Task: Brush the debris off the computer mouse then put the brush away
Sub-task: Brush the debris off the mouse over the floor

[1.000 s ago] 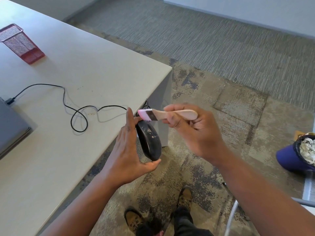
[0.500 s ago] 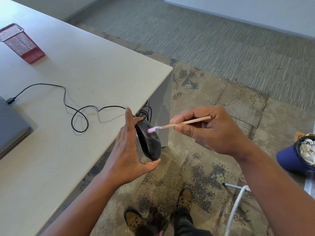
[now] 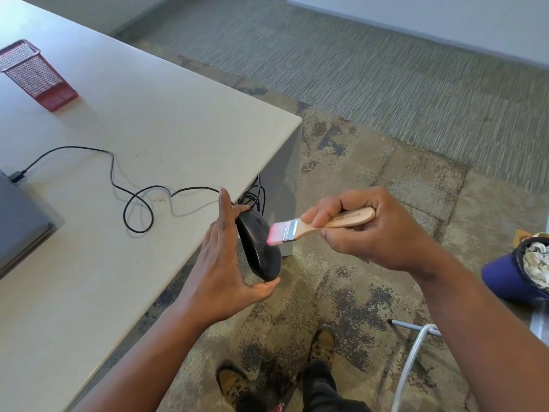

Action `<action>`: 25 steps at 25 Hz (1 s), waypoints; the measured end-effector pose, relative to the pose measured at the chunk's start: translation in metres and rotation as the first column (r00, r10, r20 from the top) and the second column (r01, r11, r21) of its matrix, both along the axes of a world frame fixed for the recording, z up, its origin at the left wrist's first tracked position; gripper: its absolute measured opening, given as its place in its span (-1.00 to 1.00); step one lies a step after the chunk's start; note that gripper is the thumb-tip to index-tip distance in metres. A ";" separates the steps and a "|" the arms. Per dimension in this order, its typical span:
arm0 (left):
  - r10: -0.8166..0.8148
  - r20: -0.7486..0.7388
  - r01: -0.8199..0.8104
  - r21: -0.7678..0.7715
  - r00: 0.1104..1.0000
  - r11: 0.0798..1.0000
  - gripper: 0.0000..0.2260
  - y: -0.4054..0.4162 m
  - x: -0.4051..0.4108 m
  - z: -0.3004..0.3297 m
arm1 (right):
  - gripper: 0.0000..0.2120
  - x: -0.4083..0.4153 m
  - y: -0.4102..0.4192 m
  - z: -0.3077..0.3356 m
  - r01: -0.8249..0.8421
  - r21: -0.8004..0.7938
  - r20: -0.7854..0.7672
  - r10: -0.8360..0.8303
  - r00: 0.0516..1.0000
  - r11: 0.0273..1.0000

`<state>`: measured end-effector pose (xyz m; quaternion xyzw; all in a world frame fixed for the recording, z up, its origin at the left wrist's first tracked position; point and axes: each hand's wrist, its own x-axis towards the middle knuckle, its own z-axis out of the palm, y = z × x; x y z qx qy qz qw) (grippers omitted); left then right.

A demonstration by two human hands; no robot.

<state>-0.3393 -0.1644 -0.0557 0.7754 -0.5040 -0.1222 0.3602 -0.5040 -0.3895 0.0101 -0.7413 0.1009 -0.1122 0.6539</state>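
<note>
The underside of the mouse (image 3: 261, 248) is being hidden by the left hand (image 3: 221, 263). The laptop (image 3: 17, 221) is being cut off by the left edge, the bin (image 3: 525, 272) by the right. The print on the brush (image 3: 320, 223) handle is being blurred beyond reading.

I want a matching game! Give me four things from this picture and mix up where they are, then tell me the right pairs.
Things:
1. brush
2. computer mouse
3. red mesh holder
4. cable

Places:
A. lying in loops on the desk
B. gripped in the right hand, pink bristles on the mouse
C. lying tipped over at the far end of the desk
D. held on edge in the left hand, past the desk's edge

Pairs: 1-B, 2-D, 3-C, 4-A
</note>
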 end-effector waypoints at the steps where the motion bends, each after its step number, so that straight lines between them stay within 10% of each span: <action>1: -0.001 -0.002 0.001 -0.003 1.000 1.000 0.35 0.000 0.000 0.000 | -0.87 0.002 0.003 0.000 -0.010 0.019 0.020 0.010 1.000 1.000; 10: -0.017 -0.012 0.016 -0.043 1.000 0.999 0.35 -0.002 0.001 0.001 | -0.84 -0.008 -0.013 -0.008 0.028 0.021 -0.095 -0.026 0.995 0.999; 25: -0.004 -0.104 -0.012 -0.152 0.995 0.988 0.39 0.002 0.005 -0.008 | -0.79 0.000 -0.013 -0.024 0.075 0.481 0.054 -0.115 0.992 0.873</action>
